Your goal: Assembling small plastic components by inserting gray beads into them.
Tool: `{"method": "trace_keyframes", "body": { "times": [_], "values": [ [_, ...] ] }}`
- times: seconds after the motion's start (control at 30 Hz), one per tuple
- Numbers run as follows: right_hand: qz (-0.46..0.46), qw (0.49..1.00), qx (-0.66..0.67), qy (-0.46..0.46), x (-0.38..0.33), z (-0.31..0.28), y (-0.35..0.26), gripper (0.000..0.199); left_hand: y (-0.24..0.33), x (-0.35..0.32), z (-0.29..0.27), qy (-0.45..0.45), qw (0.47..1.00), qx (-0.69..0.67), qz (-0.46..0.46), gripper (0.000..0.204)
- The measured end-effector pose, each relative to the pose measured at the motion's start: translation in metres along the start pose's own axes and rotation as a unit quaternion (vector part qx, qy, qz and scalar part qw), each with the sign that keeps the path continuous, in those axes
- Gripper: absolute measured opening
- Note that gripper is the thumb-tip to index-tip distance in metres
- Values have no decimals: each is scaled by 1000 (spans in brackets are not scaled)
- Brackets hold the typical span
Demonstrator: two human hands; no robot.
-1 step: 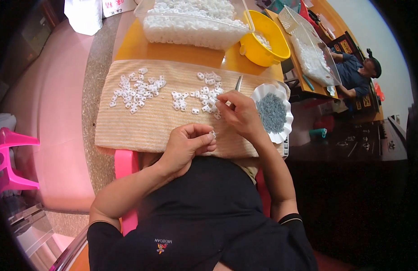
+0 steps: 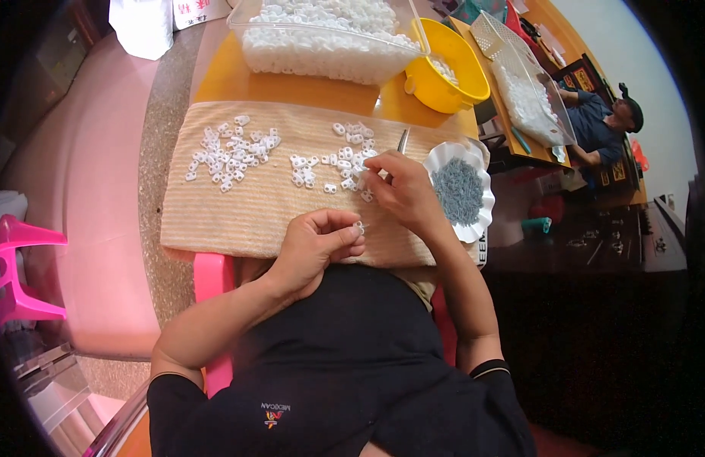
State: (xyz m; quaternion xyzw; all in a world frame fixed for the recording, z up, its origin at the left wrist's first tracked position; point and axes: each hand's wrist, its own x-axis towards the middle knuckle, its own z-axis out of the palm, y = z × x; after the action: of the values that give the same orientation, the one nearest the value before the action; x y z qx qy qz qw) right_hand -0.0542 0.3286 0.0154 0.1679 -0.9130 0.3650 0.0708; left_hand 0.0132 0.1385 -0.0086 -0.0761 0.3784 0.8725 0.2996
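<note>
My left hand (image 2: 322,240) is closed in a pinch near the front edge of the towel, with a small white plastic piece (image 2: 360,228) at its fingertips. Bent over the right-hand group of white two-hole plastic pieces (image 2: 345,156), my right hand (image 2: 402,186) has thumb and forefinger pinched together at the group's edge. Whatever lies between those fingertips is too small to make out. More such pieces form a small cluster (image 2: 303,171) in the middle and a wider pile (image 2: 229,152) at the left. A striped beige towel (image 2: 238,217) lies under them all.
A white fluted dish (image 2: 483,206) of small grey parts stands right of my right hand; metal tweezers (image 2: 403,141) lie behind it. Farther back are a clear bin (image 2: 329,65) full of white pieces and a yellow basin (image 2: 444,95). Another person (image 2: 596,122) sits at the right.
</note>
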Motion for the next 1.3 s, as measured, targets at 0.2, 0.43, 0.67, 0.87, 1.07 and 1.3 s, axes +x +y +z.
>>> {"method": "trace_keyframes", "body": {
  "times": [0.2,0.43,0.67,0.87,1.07,1.3],
  "values": [
    [22,986,-163,-34,12,12,-6,19,1,-1,0,0,1000,2,4,15],
    [26,983,-175,-47,11,11,-3,16,1,1,-1,0,1000,0,0,15],
    [-41,989,-142,-18,2,10,6,11,1,2,-1,1,1000,-4,0,15],
    [-43,988,-146,0,-4,10,3,12,1,1,-1,1,1000,-8,1,16],
    [-27,989,-146,4,-5,13,4,12,2,1,0,2,1000,-5,-3,16],
    [13,998,-69,4,-7,11,7,13,1,1,-1,-3,1000,-7,1,16]
  ]
}}
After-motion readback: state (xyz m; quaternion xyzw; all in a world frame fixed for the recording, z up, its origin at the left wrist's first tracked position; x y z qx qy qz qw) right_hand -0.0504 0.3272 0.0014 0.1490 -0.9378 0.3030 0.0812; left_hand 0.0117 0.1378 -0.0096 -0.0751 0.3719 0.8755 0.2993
